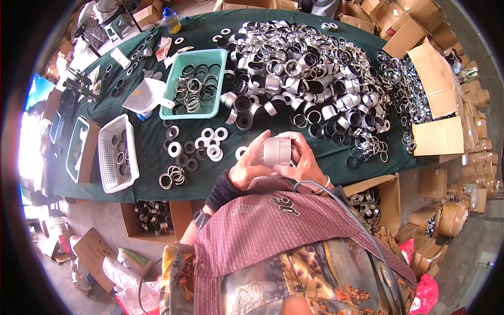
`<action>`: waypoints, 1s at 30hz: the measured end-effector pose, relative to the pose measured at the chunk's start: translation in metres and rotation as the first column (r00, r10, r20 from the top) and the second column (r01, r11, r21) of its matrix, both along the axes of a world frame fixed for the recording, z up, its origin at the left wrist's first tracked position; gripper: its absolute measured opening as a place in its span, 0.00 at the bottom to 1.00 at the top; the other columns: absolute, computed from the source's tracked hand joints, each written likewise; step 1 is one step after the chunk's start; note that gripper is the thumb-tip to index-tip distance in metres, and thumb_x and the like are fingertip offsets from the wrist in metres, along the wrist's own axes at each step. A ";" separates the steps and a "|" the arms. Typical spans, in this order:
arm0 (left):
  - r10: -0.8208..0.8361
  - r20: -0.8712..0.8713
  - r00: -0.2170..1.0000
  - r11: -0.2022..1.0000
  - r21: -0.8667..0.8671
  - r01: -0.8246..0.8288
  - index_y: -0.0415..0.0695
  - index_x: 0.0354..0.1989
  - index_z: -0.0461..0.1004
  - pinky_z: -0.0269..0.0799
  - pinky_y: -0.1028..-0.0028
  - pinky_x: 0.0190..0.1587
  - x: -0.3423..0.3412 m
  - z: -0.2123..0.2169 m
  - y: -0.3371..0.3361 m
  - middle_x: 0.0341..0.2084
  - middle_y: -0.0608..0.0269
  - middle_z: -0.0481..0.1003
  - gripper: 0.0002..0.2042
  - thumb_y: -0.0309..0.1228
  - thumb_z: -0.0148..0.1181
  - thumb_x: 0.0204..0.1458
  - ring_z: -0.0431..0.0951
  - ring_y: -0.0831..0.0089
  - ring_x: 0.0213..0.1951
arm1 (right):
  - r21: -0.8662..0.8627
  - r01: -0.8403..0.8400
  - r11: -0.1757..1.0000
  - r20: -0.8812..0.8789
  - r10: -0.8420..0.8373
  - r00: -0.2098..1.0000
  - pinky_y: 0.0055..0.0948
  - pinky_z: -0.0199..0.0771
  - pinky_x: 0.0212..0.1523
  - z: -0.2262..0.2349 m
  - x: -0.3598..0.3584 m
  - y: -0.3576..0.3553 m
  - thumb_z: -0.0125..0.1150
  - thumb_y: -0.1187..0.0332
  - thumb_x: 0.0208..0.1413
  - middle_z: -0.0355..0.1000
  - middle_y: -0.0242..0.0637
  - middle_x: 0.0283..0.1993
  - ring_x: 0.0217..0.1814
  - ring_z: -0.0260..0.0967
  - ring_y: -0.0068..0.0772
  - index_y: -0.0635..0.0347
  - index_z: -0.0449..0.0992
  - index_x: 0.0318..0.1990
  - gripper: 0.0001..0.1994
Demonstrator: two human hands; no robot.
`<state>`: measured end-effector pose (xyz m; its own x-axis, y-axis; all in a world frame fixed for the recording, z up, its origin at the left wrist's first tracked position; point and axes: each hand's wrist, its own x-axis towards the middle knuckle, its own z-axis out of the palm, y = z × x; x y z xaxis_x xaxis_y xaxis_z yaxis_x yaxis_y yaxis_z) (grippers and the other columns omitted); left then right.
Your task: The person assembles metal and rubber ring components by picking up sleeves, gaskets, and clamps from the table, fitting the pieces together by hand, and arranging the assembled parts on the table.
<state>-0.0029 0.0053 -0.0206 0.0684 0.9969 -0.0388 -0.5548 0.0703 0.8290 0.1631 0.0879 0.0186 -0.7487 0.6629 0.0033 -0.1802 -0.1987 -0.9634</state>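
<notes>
My left hand and my right hand together grip a short shiny metal cylinder, held close in front of my chest above the near edge of the green-covered table. The left fingers wrap its left side, the right fingers its right side. Just beyond my hands lie several white and dark flat rings on the cloth. Farther back spreads a big heap of metal sleeves and black rings.
A teal basket of rings stands at the back left, with a white scoop beside it and a white basket at the left edge. Open cardboard boxes sit at right, below the table and near my right elbow.
</notes>
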 end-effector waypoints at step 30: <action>-0.159 -0.971 0.179 0.546 -0.238 -0.803 0.42 0.58 0.62 0.64 0.59 0.56 -0.069 -0.253 -0.119 0.50 0.43 0.66 0.43 0.41 0.75 0.28 0.66 0.49 0.53 | 0.675 0.458 0.579 0.505 -0.815 0.285 0.39 0.70 0.38 -0.255 0.136 0.054 0.77 0.60 0.31 0.72 0.44 0.31 0.34 0.71 0.44 0.63 0.73 0.39 0.26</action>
<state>-0.0720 -0.1137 -0.2732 -0.8106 0.5017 -0.3021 0.3148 0.8083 0.4976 0.2994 0.1421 -0.2366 0.0879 0.9936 0.0708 0.6689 -0.0062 -0.7433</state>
